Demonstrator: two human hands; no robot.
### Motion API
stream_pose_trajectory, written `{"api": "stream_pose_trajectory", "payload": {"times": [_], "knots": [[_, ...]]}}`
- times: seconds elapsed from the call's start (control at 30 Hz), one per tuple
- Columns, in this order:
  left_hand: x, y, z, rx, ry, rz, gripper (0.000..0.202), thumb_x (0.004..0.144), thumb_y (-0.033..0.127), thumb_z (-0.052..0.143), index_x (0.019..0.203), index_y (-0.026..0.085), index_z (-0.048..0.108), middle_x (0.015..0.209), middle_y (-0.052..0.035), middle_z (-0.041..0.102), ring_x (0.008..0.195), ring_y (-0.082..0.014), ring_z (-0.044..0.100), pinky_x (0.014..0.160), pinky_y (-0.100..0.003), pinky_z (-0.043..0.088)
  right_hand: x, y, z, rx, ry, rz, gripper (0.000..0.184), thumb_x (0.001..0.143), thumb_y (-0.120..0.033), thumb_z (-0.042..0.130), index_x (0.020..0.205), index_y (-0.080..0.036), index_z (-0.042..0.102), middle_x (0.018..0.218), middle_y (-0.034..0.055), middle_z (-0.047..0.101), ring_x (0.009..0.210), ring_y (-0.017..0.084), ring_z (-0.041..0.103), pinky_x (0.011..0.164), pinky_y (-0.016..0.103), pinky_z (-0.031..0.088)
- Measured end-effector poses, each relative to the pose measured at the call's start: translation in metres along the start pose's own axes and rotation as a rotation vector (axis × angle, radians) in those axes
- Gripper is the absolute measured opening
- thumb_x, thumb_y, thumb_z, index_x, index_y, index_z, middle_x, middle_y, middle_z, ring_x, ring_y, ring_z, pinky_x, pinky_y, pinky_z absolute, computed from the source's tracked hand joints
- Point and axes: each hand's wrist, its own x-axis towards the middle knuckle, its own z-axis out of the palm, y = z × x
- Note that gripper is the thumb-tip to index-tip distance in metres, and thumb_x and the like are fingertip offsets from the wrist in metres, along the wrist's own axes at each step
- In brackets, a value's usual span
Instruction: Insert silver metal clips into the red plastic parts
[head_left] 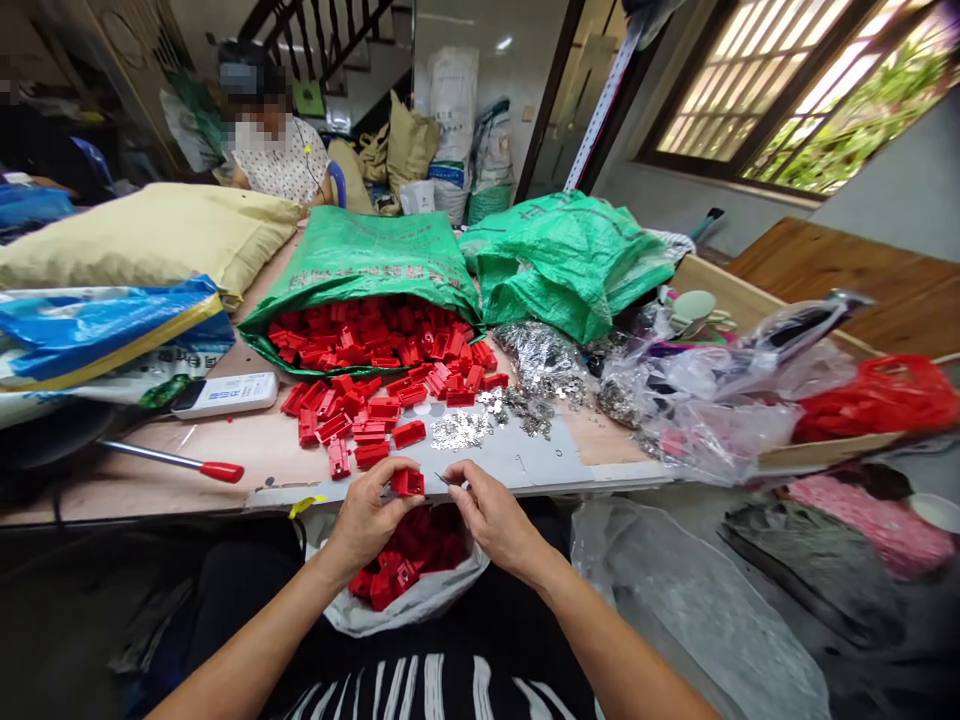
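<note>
My left hand [369, 510] is closed around a small red plastic part [407, 482], held just above the table's front edge. My right hand [489, 510] pinches a tiny metal piece [442, 479], its tip a short way to the right of the red part. Below both hands a white plastic bag [420, 600] in my lap holds more red parts. On the table ahead lie a heap of loose red parts [367, 410] and a small pile of shiny metal pieces [459, 430].
A green sack [360, 255] spills red parts onto the wooden table [247, 455]. A white remote [225, 393] and a red-tipped rod [176, 460] lie at left. Clear bags of metal pieces [547, 360] and a red bag [877, 395] sit at right. Another person [274, 145] sits at the far side.
</note>
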Motion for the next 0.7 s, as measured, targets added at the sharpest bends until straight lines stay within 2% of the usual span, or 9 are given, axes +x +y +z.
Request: {"api": "stream_pose_trajectory", "payload": {"times": [0.1,0.17,0.27,0.33,0.4,0.5,0.7], "knots": [[-0.004,0.012,-0.002,-0.341,0.016,-0.175,0.034,0.073,0.024,0.071,0.106,0.022,0.06,0.102,-0.0031,0.067,0.095,-0.0182,0.064,0.085,-0.032,0.051,-0.007,-0.003,0.0,0.111,-0.033,0.016,0.017,0.094,-0.021,0.039,0.108,-0.022,0.048,0.079,-0.0012,0.058,0.074,0.014,0.053,0.072,0.027,0.039],[-0.007,0.02,-0.003,-0.625,0.005,-0.326,0.031,0.076,0.025,0.069,0.105,0.021,0.059,0.1,-0.0032,0.067,0.091,-0.0162,0.066,0.085,-0.031,0.052,-0.009,-0.009,0.001,0.182,-0.081,0.001,0.028,0.095,-0.024,0.039,0.123,-0.022,0.044,0.072,-0.0039,0.055,0.067,0.013,0.051,0.07,0.026,0.039],[-0.012,0.029,-0.004,-0.975,-0.052,-0.508,0.01,0.081,0.025,0.065,0.086,0.018,0.06,0.091,-0.0036,0.07,0.088,-0.0157,0.068,0.092,-0.034,0.05,-0.011,-0.019,0.002,0.239,-0.134,-0.023,0.045,0.095,-0.028,0.041,0.139,-0.025,0.035,0.066,-0.0057,0.05,0.06,0.011,0.047,0.066,0.024,0.039],[-0.016,0.031,-0.004,-1.135,-0.059,-0.595,0.007,0.082,0.023,0.064,0.079,0.018,0.06,0.087,-0.0031,0.071,0.089,-0.017,0.069,0.096,-0.036,0.049,-0.011,-0.025,0.003,0.248,-0.146,-0.033,0.045,0.095,-0.03,0.042,0.14,-0.026,0.037,0.065,-0.0055,0.049,0.059,0.011,0.047,0.064,0.024,0.038],[-0.019,0.033,-0.002,-1.231,-0.036,-0.674,0.003,0.082,0.021,0.062,0.082,0.018,0.062,0.087,-0.0033,0.073,0.09,-0.0182,0.07,0.098,-0.037,0.049,-0.012,-0.029,0.003,0.246,-0.146,-0.039,0.041,0.096,-0.032,0.042,0.136,-0.025,0.043,0.063,-0.005,0.049,0.059,0.012,0.047,0.062,0.023,0.038],[-0.022,0.036,-0.001,-1.297,-0.008,-0.753,0.01,0.087,0.021,0.057,0.086,0.016,0.066,0.09,-0.0054,0.074,0.088,-0.018,0.07,0.098,-0.036,0.05,-0.012,-0.033,0.002,0.227,-0.126,-0.047,0.034,0.095,-0.033,0.043,0.127,-0.025,0.051,0.063,-0.0047,0.05,0.059,0.012,0.047,0.061,0.023,0.037],[-0.025,0.045,0.002,-1.345,0.023,-0.77,0.016,0.09,0.015,0.051,0.085,0.013,0.066,0.088,-0.0078,0.074,0.087,-0.0191,0.071,0.094,-0.037,0.053,-0.015,-0.035,-0.002,0.209,-0.118,-0.075,0.032,0.095,-0.033,0.044,0.125,-0.022,0.051,0.064,-0.0048,0.051,0.058,0.011,0.047,0.061,0.021,0.037]]}}
